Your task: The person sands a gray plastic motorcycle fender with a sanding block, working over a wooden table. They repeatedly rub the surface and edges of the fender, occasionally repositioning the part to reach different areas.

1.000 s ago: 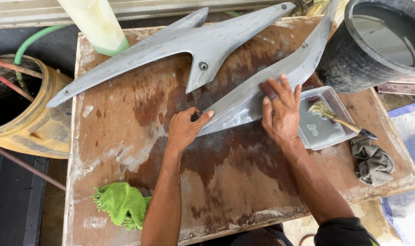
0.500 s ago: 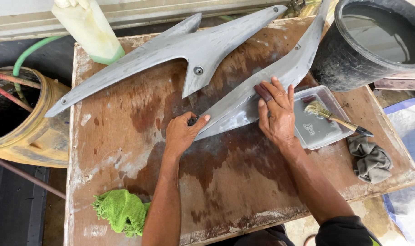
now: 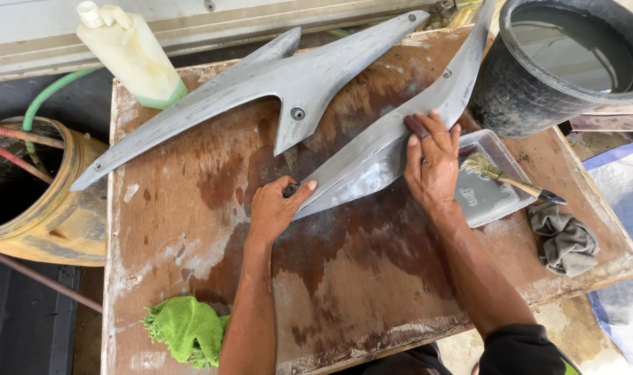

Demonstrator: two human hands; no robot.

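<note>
Right hand higher, sanding pad half-hidden

A pale cream plastic bottle with a green base stands tilted at the upper left, on the worktop corner.

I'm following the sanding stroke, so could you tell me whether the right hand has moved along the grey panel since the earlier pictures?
Yes. The right hand has slid up the grey panel, away from the clear tray and towards the black bucket.
</note>
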